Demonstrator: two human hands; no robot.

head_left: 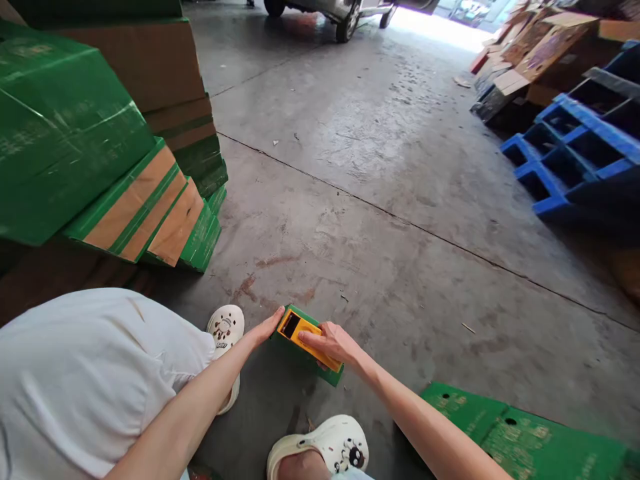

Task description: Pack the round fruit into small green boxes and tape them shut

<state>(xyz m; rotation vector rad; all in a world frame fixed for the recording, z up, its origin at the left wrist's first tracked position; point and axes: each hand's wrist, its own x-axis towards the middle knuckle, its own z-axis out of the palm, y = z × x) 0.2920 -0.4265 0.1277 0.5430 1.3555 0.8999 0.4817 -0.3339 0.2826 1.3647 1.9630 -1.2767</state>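
A grey concrete floor (380,173) fills most of the view, stained and cracked, with a long dark seam running diagonally across it. At the top stands a vehicle (327,8), only its lower body and wheels in sight. The left side is taken up by a leaning stack of green and brown cartons (65,127), and the upper right by a heap of cardboard (555,50), with blue pallets (580,119) just beside it. Another piece of green cardboard (530,437), pierced with dark holes, lies at the lower right. White cloth (100,373) covers the person's left leg, and below are two cream clogs: the left shoe (226,330) and the right shoe (330,440), both decorated with small charms. On the floor in front of them, a small green box (330,377) sits at a slant between the two hands. The right hand (336,343) is closed around a yellow device (307,327), its thumb laid across the face; the left hand (267,327) reaches to the far left end of the box, fingers extended together against it, though whether it grips cannot be told. The device lies over the box, its dark display (290,325) facing up at the left end. A thin twig (469,327) lies well apart to the right.
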